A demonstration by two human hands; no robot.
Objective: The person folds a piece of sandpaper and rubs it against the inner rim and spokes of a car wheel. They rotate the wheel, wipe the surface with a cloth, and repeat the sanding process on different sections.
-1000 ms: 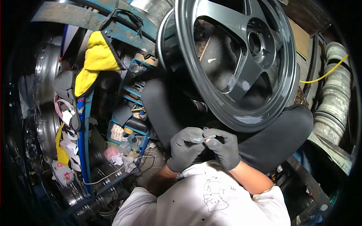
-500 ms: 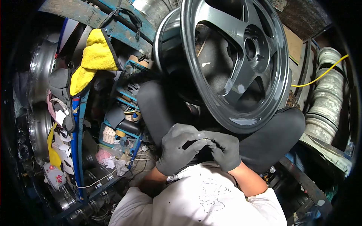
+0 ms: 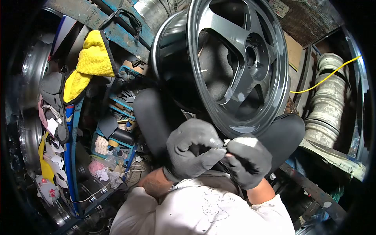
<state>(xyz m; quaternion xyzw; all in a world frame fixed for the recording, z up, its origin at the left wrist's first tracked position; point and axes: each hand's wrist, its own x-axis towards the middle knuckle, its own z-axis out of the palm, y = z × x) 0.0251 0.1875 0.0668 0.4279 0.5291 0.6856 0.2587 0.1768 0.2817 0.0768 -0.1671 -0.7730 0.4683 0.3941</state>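
Note:
Both hands wear dark grey gloves and meet in front of my white shirt. My left hand (image 3: 192, 149) is closed in a pinch, thumb and forefinger tips pressed together. Against those tips, my right hand (image 3: 248, 160) is curled with its fingers closed. A tiny pale bit (image 3: 226, 141) shows where the fingertips meet; it is too small to name. Just beyond the hands, a dark grey spoked wheel rim (image 3: 241, 84) leans tilted between my legs, with lighter patches on its lip and spokes. Neither hand touches it.
At left hangs a yellow cloth (image 3: 94, 55) on a blue frame, above teal trays (image 3: 121, 103) of small items. Tissue scraps (image 3: 103, 170) and a white cord lie below. Stacked silver rims (image 3: 325, 105) stand at right, crossed by a yellow cable (image 3: 327, 81).
Both hands have risen closer to the camera, and the right has turned and shifted right. The fingertips stay together. The whole view has shifted slightly left.

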